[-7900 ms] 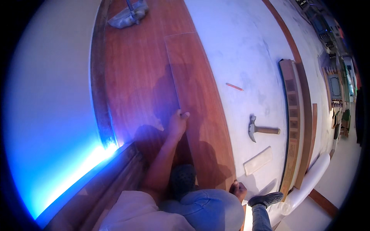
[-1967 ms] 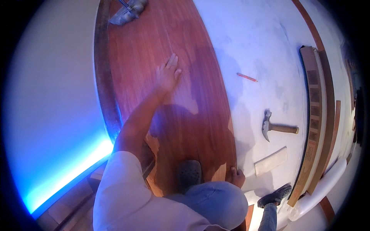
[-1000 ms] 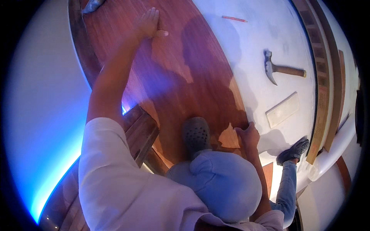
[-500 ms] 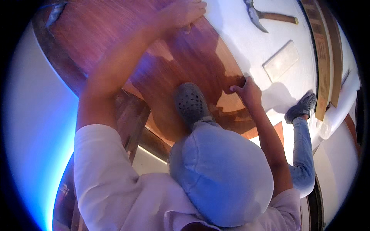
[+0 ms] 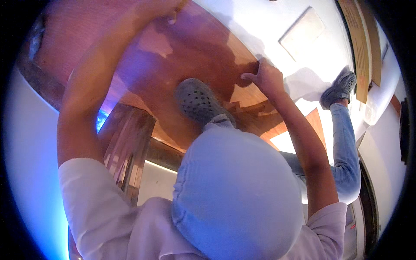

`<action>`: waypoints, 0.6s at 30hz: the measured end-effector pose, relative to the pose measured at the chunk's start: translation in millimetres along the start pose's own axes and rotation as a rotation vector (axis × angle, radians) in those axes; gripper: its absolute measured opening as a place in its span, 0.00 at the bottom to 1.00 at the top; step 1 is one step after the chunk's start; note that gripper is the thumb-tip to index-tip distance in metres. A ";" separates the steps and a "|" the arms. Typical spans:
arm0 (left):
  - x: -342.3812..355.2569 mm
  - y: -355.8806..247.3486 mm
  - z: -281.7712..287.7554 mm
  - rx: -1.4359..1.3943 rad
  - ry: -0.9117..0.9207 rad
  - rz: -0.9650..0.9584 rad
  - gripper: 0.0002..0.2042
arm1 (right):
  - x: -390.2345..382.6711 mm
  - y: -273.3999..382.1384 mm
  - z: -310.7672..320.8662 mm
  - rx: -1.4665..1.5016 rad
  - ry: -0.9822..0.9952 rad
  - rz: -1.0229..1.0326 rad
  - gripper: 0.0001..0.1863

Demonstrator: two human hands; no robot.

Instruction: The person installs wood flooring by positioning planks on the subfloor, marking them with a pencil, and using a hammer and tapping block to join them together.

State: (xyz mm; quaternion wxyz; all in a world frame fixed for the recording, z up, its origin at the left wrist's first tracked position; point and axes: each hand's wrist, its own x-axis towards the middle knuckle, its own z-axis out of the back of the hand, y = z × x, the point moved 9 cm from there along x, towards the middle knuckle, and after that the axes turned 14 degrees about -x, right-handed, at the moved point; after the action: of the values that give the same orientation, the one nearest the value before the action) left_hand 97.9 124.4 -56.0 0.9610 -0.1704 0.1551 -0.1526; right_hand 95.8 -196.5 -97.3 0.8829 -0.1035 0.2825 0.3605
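A reddish-brown wooden sheet point(image 5: 130, 65) lies in front of me, with a curved look along its edges. My right hand point(image 5: 269, 79) grips its right edge, thumb on the top face and fingers over the rim. At the upper border my left hand point(image 5: 177, 8) is at the sheet's far edge, partly cut off; its thumb shows, bent against the wood. My foot in a grey perforated clog point(image 5: 199, 100) presses on the sheet between the hands. A jeans-covered knee point(image 5: 242, 190) rises close below.
A pale rectangular slab point(image 5: 302, 32) lies on the white surface to the right. Beyond it stand brown cardboard strips point(image 5: 355, 43). My other clog point(image 5: 340, 89) rests near them. A dark wooden post-like piece point(image 5: 130, 147) stands at left, beside a blue-lit wall point(image 5: 34, 173).
My view has shifted, so the sheet and both hands sit further left and higher. The hammer has almost left the top of the picture. Both hands stay at the sheet's edge.
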 end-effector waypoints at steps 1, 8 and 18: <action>0.9 0.3 -0.1 -0.016 0.064 0.039 0.18 | -3.2 -1.4 1.3 -0.028 0.019 -0.019 0.36; 4.9 26.8 -27.7 -0.014 0.082 -0.041 0.20 | 8.7 -1.6 -1.7 0.112 0.012 0.038 0.35; 19.7 -22.8 -58.8 -0.161 -0.144 -0.069 0.26 | 41.2 -12.8 17.6 -0.062 0.066 0.249 0.23</action>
State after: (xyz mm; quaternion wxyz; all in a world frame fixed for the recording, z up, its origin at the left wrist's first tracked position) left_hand 89.7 80.7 -104.9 0.9471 -0.2627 0.0916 -0.1602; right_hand 136.1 -175.1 -106.8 0.8178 -0.1067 0.3109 0.4724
